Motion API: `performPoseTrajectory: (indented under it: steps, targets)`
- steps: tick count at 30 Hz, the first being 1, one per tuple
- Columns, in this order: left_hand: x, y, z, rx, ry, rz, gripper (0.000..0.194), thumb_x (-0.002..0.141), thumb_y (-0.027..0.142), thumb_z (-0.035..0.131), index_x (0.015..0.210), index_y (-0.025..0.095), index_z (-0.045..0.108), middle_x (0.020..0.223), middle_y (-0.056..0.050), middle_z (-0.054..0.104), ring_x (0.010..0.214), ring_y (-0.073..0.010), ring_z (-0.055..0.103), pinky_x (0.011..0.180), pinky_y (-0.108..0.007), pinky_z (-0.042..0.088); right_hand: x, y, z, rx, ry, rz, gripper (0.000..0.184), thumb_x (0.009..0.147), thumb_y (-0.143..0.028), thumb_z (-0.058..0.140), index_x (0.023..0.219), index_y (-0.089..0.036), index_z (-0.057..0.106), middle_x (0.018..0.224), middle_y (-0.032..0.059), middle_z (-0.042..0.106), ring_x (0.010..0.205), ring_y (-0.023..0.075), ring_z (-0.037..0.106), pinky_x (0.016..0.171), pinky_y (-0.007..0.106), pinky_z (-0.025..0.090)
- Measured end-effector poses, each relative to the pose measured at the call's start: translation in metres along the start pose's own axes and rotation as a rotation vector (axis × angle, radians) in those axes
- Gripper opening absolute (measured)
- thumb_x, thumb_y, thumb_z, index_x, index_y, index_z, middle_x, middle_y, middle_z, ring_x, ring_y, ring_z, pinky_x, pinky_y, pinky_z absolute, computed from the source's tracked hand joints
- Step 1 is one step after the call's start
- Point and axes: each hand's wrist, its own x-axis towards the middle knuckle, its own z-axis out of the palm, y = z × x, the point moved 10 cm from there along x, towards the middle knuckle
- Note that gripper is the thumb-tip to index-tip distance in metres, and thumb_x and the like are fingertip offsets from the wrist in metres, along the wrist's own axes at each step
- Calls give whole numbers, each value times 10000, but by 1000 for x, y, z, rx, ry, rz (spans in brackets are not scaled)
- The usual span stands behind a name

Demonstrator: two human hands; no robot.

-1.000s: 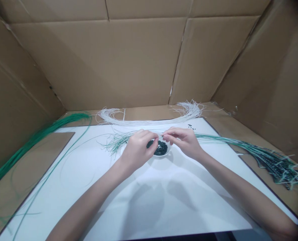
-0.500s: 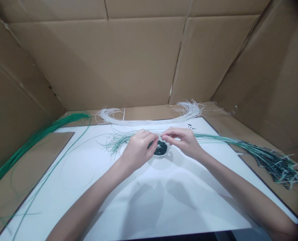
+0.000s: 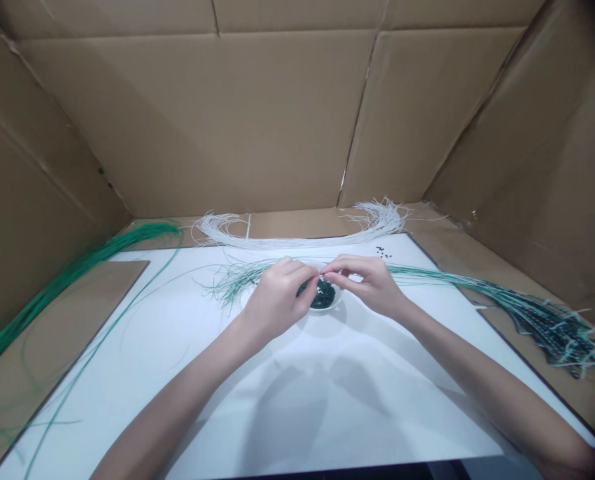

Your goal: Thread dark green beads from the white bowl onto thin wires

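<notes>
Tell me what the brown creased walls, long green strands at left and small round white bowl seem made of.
Brown creased walls: matte cardboard, by the fold lines. Long green strands: probably synthetic cord, by their thin, springy curves; finish unclear. Small round white bowl: smooth, perhaps plastic or ceramic; its even white rim fits either.

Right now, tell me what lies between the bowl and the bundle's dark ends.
The right hand, then green strands over the white board, as the head view shows.

Pinching with left hand (image 3: pixel 282 297) and right hand (image 3: pixel 370 283) over a bowl (image 3: pixel 335 305) of dark bits (image 3: pixel 324 294), in front of white strands (image 3: pixel 302 244).
</notes>
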Motion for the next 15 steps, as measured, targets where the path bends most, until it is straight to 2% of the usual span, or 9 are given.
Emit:
performPoseTrajectory:
  steps: [5,11,13,15]
  targets:
    - [0,-3,1,-51,3,-38,115,793,130,499,768,164,607,688,4,653,620,-108,528,629,-226,425,0,0,2,17,8,10,135,791,-249,547,811,-182,663,732,25,653,618,98,569,532,211,451]
    - [-2,-23,7,-159,-76,-248,132,803,179,509,742,186,626,674,26,651,550,-80,507,560,-197,392,-2,8,-8,52,79,56,159,729,-299,617,826,-177,648,796,38,654,673,120,583,574,230,473]
    - [-4,-33,10,-202,-105,-335,148,811,212,500,745,190,631,675,31,649,528,-73,490,547,-192,378,0,14,-8,39,52,91,181,725,-296,611,850,-168,638,838,48,651,687,125,584,597,238,481]
    - [-6,-42,13,-243,-131,-417,168,815,245,490,750,191,635,671,32,644,522,-72,481,548,-193,369,3,23,1,-35,-53,144,165,752,-254,560,863,-159,634,857,54,653,714,131,591,635,243,480]
